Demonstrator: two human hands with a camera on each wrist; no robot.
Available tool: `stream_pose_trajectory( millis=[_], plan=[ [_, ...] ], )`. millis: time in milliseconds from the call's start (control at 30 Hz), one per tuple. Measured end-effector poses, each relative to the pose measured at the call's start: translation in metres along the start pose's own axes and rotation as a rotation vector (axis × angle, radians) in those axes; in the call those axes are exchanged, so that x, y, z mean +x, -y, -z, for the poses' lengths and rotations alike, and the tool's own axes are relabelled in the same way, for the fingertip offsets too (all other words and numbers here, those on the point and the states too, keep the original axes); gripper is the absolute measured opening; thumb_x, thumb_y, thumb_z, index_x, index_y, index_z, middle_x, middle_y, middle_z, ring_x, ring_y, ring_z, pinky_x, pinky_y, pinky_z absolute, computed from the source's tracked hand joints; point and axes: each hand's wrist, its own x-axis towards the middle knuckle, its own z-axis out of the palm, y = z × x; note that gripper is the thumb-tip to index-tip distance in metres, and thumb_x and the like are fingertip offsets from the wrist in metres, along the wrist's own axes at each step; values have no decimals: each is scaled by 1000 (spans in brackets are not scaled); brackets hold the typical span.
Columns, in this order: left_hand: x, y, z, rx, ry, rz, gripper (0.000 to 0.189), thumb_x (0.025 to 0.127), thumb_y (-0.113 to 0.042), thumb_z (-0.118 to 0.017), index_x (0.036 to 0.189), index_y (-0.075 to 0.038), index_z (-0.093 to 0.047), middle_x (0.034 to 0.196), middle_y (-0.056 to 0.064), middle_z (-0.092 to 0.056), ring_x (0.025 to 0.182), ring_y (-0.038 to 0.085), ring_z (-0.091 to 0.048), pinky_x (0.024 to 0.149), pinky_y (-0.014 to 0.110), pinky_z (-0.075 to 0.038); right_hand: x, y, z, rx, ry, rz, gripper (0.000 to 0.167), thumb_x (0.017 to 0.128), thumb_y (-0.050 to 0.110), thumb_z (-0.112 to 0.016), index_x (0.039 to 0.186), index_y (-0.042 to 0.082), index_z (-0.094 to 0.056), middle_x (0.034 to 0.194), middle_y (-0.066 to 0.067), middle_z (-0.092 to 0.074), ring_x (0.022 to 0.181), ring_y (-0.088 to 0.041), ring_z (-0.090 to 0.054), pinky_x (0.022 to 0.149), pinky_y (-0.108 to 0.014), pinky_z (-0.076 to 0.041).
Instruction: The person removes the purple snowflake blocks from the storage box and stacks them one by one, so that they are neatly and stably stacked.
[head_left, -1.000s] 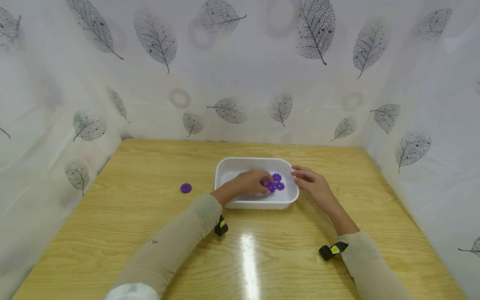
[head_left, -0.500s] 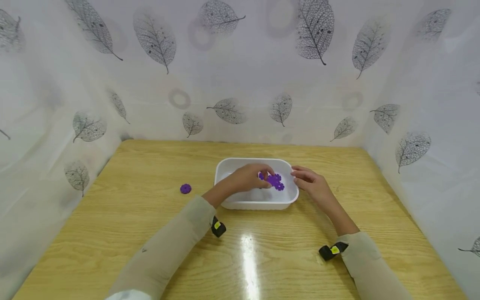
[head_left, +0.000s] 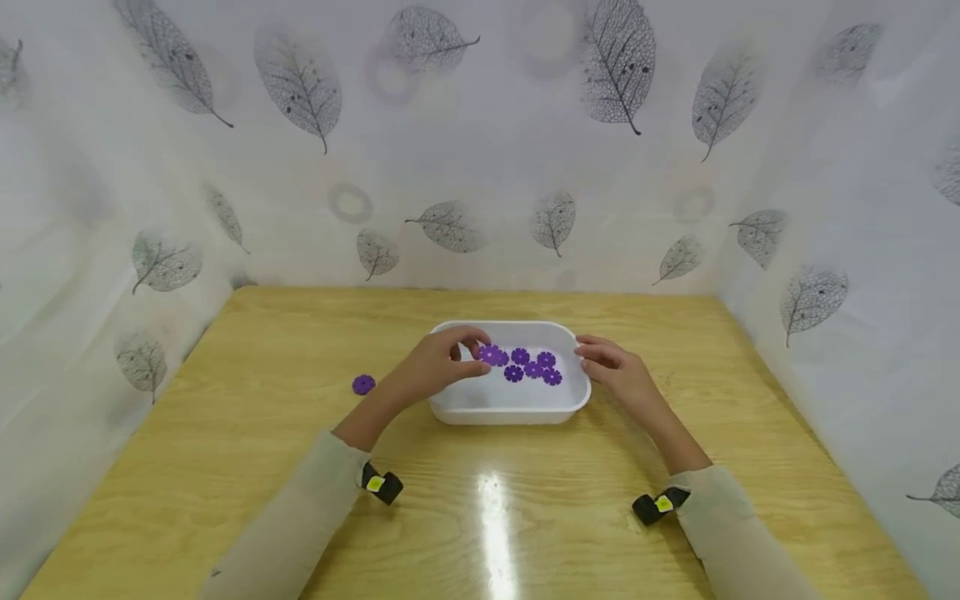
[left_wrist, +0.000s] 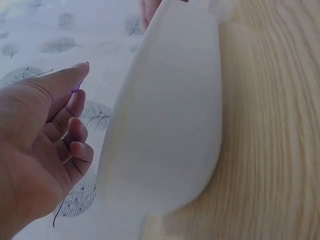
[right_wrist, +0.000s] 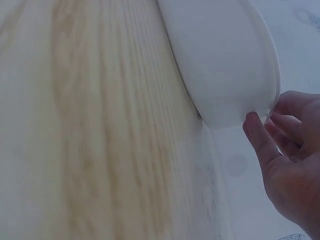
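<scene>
At least one purple disc (head_left: pixel 489 355) is pinched by the left hand (head_left: pixel 431 364) over the left end of the white tray (head_left: pixel 510 414); loose discs (head_left: pixel 533 369) are spread rightward inside. The tray, aligned with the far edge of the tabletop (head_left: pixel 247 433), is held at its right end by the right hand (head_left: pixel 621 375).

- A wooden table (head_left: pixel 562 483), yellowish with brown grain, spreads beneath both hands and reaches past them on every side; its far edge lies beyond the fingertips.
- A glossy streak of light (head_left: pixel 495 533) shows on its top, on the person's side of the hands and between the forearms.
- A white tray (head_left: pixel 510 415) stands upright on the wood between the left hand (head_left: pixel 438 362) and the right hand (head_left: pixel 621 367), its long sides running from one to the other.
- A purple notched disc (head_left: pixel 363 384) lies on the wood left of the left hand, near that wrist.
</scene>
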Motion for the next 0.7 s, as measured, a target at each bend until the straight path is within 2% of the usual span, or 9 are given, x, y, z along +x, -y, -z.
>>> stream_pose_trajectory(
  millis=[133, 267, 467, 700],
  plan=[
    [-23, 10, 15, 10, -47, 50, 35, 94, -34, -72, 126, -23, -64, 105, -2, -64, 76, 17, -51, 59, 28, -45, 0, -1, -2, -10, 2, -2, 36, 102, 21, -61, 130, 0, -64, 157, -10, -44, 142, -34, -44, 96, -12, -47],
    [-39, 17, 29, 29, -98, 94, 36, 93, -33, -73, 126, -21, -64, 106, 0, -64, 76, 19, -52, 57, 28, -45, -1, -1, -1, -12, -1, 0, 36, 102, 23, -61, 130, 1, -64, 157, -10, -44, 143, -33, -43, 97, -13, -47],
    [-55, 30, 49, 52, -155, 141, 38, 93, -33, -73, 127, -20, -63, 108, 2, -65, 79, 21, -53, 58, 29, -47, 0, -1, 1, -18, -7, 7, 36, 102, 23, -61, 130, 1, -64, 156, -9, -45, 142, -33, -44, 96, -11, -47],
    [-70, 54, 61, 66, -156, 206, 40, 93, -38, -73, 127, -21, -62, 110, 5, -64, 77, 22, -55, 58, 30, -50, -1, 1, 1, -25, -7, 6, 36, 101, 23, -62, 130, 1, -64, 156, -9, -45, 143, -32, -43, 96, -9, -45]
  ],
)
